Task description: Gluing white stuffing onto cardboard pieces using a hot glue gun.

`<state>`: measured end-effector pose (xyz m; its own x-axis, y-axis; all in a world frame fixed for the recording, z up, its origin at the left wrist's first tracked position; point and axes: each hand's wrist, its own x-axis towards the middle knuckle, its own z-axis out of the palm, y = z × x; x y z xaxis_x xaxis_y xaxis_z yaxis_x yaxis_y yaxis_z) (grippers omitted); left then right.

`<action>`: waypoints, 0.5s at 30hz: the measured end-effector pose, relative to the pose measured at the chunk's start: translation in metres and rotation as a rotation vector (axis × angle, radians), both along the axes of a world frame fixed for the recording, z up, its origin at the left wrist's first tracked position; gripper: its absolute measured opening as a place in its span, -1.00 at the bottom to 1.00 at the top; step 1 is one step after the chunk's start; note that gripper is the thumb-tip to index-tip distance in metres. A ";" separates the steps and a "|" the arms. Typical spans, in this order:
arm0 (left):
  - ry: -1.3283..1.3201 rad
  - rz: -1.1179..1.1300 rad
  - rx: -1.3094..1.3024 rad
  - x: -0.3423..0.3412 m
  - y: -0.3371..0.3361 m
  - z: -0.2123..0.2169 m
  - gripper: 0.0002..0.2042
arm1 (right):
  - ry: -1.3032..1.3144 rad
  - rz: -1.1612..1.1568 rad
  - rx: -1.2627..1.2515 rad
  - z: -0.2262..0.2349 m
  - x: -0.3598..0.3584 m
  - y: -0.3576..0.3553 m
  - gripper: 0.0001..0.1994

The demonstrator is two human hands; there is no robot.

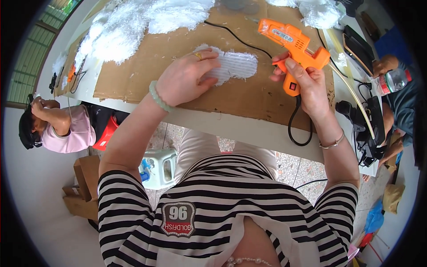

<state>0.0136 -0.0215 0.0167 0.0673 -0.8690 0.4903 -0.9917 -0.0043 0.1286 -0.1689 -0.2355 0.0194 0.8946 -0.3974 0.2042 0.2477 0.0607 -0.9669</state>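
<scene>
In my right hand (310, 82) is an orange hot glue gun (291, 38), gripped by its handle with the fingers at the trigger. Its nozzle points up and left, away from the cardboard. A pale glue stick (351, 91) runs out of its back end. My left hand (189, 78) curls over the left end of a white ribbed piece with a ragged, fluffy edge (238, 65), thumb and fingers holding it against the brown cardboard (249, 100). The hand hides that end of the piece.
Heaps of white shredded fibre (118, 38) cover the far left, with another pile (320, 13) at the far right. A black cord (240, 38) crosses the cardboard. Adapters and cables (362, 120) crowd the right edge. One person (66, 124) sits at left; another's hand (384, 66) is near a bottle (395, 81).
</scene>
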 end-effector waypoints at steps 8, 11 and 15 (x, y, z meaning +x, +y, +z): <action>0.005 0.076 0.271 0.008 0.003 0.012 -0.53 | 0.052 0.085 0.144 0.001 -0.004 0.001 -0.75; 0.012 0.044 0.207 0.012 -0.001 0.019 -0.59 | 0.052 0.092 0.180 0.002 -0.005 -0.003 -0.74; 0.285 0.076 0.085 0.034 -0.016 0.033 -0.69 | 0.022 0.074 0.256 0.001 -0.005 -0.015 -0.72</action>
